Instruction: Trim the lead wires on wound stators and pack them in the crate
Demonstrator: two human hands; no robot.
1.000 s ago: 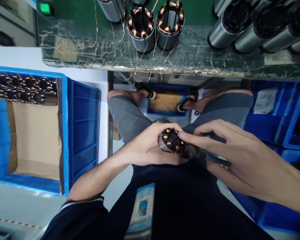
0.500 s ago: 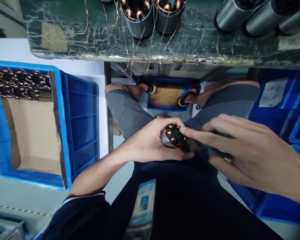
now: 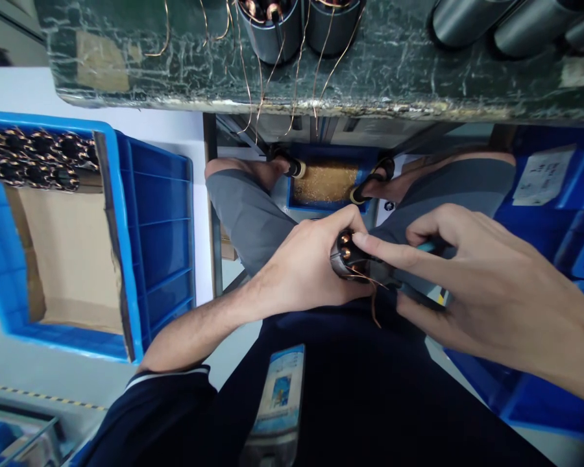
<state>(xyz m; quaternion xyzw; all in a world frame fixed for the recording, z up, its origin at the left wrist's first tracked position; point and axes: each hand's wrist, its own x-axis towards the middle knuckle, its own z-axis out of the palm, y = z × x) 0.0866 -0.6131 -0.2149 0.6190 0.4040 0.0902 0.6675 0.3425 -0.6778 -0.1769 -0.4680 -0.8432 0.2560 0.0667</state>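
My left hand (image 3: 302,266) is wrapped round a motor stator (image 3: 339,264), a metal cylinder with copper coils and black insulation at its open end. Loose copper wire ends (image 3: 374,311) trail from the stator's rim below my fingers. In my right hand (image 3: 491,292) are pliers with dark teal handles (image 3: 425,297), held spread apart. Their jaws are at the stator's end, too dark and blurred to tell whether they grip a wire. My right index finger reaches forward and touches the stator's rim.
Ahead, a worn green bench (image 3: 175,78) carries several metal cylinders (image 3: 272,42), some with wires hanging over its edge. On the left, a blue crate (image 3: 121,259) holds rows of wound cores (image 3: 34,159) and cardboard. A blue tray (image 3: 328,209) of copper scraps lies between my feet.
The stator and my left hand have shifted slightly right and up, and the stator has turned. Wire ends now stick out further below it. The pliers stay at its end.
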